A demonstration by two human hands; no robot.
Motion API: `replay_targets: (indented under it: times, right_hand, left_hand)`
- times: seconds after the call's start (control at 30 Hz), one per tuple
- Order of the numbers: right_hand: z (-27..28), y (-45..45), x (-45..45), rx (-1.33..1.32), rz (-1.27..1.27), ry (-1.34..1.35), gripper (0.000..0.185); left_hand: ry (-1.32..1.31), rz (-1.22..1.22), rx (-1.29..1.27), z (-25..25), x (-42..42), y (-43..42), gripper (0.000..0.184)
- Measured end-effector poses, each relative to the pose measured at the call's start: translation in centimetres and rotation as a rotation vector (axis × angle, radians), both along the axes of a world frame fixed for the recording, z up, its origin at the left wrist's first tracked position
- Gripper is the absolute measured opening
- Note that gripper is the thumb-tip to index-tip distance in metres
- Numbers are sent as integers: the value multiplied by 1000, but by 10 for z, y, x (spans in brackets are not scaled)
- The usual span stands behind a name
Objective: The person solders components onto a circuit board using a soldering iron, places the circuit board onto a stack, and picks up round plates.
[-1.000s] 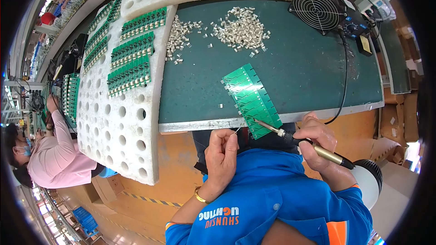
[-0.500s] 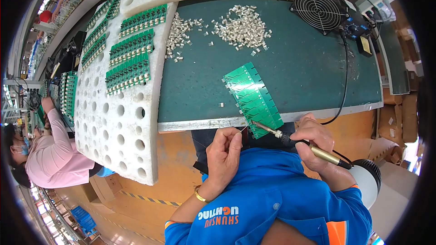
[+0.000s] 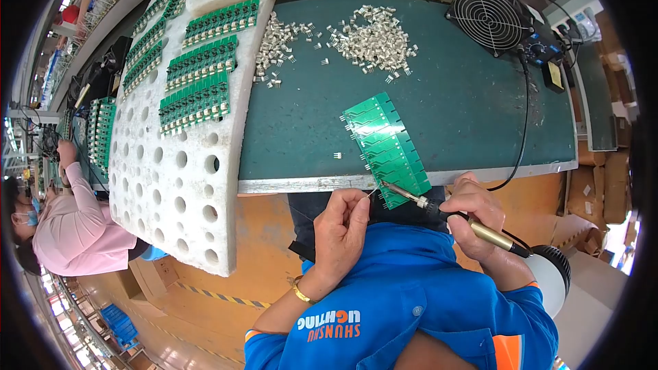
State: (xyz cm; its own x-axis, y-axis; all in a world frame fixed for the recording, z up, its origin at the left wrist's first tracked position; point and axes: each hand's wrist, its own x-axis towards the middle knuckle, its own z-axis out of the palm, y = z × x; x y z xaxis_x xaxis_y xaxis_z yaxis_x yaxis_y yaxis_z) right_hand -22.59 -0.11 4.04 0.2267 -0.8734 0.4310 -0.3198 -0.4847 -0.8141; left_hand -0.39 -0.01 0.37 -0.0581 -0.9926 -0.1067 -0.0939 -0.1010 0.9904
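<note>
My right hand [image 3: 478,210] is wrapped round a soldering iron [image 3: 490,235] with a black and gold handle. The iron's tip meets the lower left part of a green circuit board [image 3: 389,145], close to its pin edge. Between the thumb and fingertips of my left hand [image 3: 340,233] is a thin solder wire [image 3: 372,192], its end at the iron's tip. The board lies with its traces up, its near end reaching over the table's front edge. Pins stick out along its left side. A loose small white connector [image 3: 337,155] rests left of the board.
Two piles of white connectors [image 3: 375,40] lie at the back of the green table [image 3: 301,130]. A white foam panel [image 3: 157,185] on the left holds several populated boards [image 3: 195,101]. A fan [image 3: 488,14] and a soldering station [image 3: 541,48] stand back right. Another person [image 3: 82,229] works far left.
The camera view has shifted slightly. Both hands keep nearly the same pose, with the iron's tip and solder wire still at the board's lower left edge.
</note>
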Motion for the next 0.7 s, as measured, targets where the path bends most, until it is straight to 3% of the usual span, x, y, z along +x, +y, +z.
replay_targets:
  times: [0.7]
  right_hand:
    - [3,-2,2,-57,2,48,13]
  left_hand:
    - [-95,9,-62,4,-4,-2,7]
